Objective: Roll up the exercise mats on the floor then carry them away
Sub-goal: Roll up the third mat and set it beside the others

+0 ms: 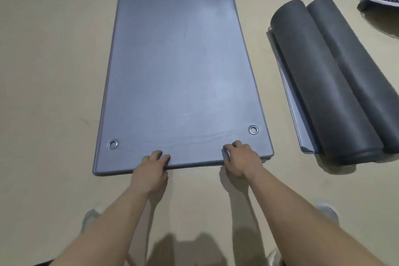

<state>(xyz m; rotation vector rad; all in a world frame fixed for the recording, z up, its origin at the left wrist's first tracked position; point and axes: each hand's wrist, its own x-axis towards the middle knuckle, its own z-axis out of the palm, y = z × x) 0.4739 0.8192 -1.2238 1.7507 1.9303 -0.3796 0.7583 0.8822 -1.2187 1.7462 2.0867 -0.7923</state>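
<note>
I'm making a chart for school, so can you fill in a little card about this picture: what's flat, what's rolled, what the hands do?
flat mat: one grey-blue mat, spread open on the floor
rolled mats: two dark grey rolls, side by side, right of the flat mat
left hand: grips the flat mat's near edge
right hand: grips the same edge
eyelets: two metal rings near that edge

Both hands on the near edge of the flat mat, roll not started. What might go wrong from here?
1. The left hand and right hand grip the flat mat mid-edge. Both corners by the grommets are free, so the roll may start skewed.
2. The rolled mat nearest it has a loose tail lying flat, so it may unwind when lifted.
</note>
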